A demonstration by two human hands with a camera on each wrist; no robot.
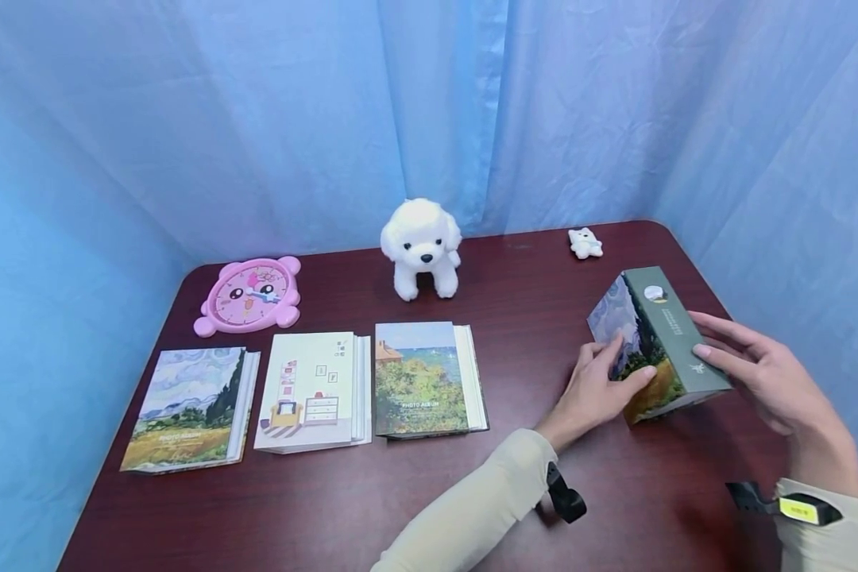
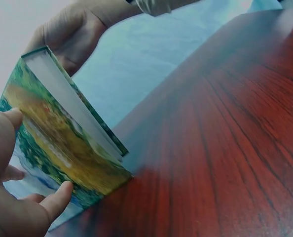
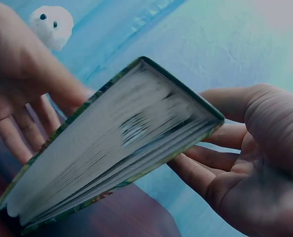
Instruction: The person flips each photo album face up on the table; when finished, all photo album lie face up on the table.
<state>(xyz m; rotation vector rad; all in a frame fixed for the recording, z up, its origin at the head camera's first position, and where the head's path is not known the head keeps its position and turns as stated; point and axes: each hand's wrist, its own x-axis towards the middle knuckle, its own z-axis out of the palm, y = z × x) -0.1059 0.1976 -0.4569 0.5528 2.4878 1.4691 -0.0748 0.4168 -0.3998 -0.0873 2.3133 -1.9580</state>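
A thick photo album (image 1: 668,338) with a painted landscape cover and a dark green spine is held tilted over the right of the table, spine up. My right hand (image 1: 772,369) grips it at the spine, thumb on the green spine and fingers round behind the back cover, as the right wrist view (image 3: 265,148) shows. My left hand (image 1: 600,385) rests spread fingers on the painted front cover; its fingertips (image 2: 62,190) touch the cover lightly. White page edges (image 3: 97,138) face the right wrist camera. In the left wrist view, a lower corner of the album meets the tabletop.
Three albums lie in a row at left: a wheat-field one (image 1: 182,405), a cream one (image 1: 307,389) and a seaside-garden one (image 1: 422,377). Behind them are a pink clock (image 1: 250,295) and a white plush dog (image 1: 425,246). A small white figure (image 1: 585,243) lies at the back right.
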